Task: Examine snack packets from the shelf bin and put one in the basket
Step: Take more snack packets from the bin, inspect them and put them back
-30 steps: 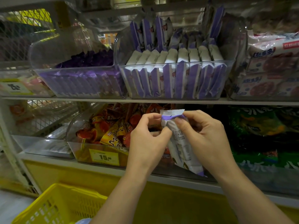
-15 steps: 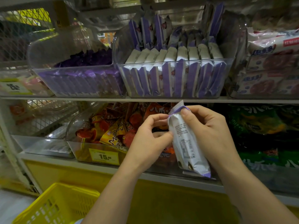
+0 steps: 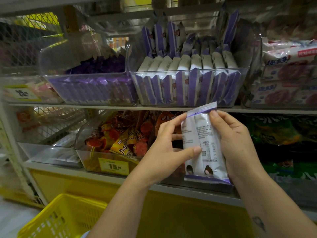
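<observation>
You held one packet (image 3: 204, 140) upright in both hands, its printed back turned toward you, white with a purple band at top and bottom; it hung in front of the lower shelf, just below the clear bin (image 3: 188, 70) of like packets and well above the yellow basket (image 3: 56, 219) at lower left, touching neither. Your left hand (image 3: 164, 146) had a curled grip on the packet's left edge; the thumb pressed the printed face about halfway down, the forefinger lay against the upper left corner, and the other fingers were tucked behind, only partly seen. Your right hand (image 3: 235, 143) closed round the right edge; one fingertip sat at the upper right corner under the crimped seal, the palm ran down the side, and the rest of that grip was hidden behind the packet. To the left of your hands stood a bin of orange snacks (image 3: 120, 140) with a yellow price tag (image 3: 114, 166) on its front.
</observation>
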A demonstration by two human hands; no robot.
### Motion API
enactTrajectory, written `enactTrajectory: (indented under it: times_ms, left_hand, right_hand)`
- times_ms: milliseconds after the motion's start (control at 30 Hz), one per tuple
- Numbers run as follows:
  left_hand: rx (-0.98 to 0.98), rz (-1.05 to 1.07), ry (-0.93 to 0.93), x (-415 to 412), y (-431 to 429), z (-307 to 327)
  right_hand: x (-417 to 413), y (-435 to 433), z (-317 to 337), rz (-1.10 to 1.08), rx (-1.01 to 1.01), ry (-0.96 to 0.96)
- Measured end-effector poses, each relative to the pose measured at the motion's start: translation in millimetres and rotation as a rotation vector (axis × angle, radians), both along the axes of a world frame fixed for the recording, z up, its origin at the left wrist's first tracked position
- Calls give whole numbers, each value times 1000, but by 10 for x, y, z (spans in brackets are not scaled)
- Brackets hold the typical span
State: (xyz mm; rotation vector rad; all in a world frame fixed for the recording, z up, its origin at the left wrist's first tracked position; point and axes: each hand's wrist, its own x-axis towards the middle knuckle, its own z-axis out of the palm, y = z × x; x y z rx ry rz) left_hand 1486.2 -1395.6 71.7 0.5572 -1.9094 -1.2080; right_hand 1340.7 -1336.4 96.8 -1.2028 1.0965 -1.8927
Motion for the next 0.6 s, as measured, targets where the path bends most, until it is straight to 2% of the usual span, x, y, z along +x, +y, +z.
enactTrajectory:
  times_ms: [133, 267, 400, 500, 600]
  left_hand:
    - [119, -99, 52, 62, 94, 173]
    - [115, -264, -25, 223, 164, 442]
    - [67, -189, 40, 250, 207, 767]
    - [-58, -46, 79, 283, 214, 1032]
    - [-232, 183, 29, 371, 197, 1314]
  right_hand:
    - [56, 78, 165, -38, -73, -114]
    - [106, 110, 468, -144, -145, -186]
    - [126, 39, 828, -220, -121, -127]
    - [79, -8, 1079, -248, -129, 59]
    - [8, 22, 1329, -325, -145, 570]
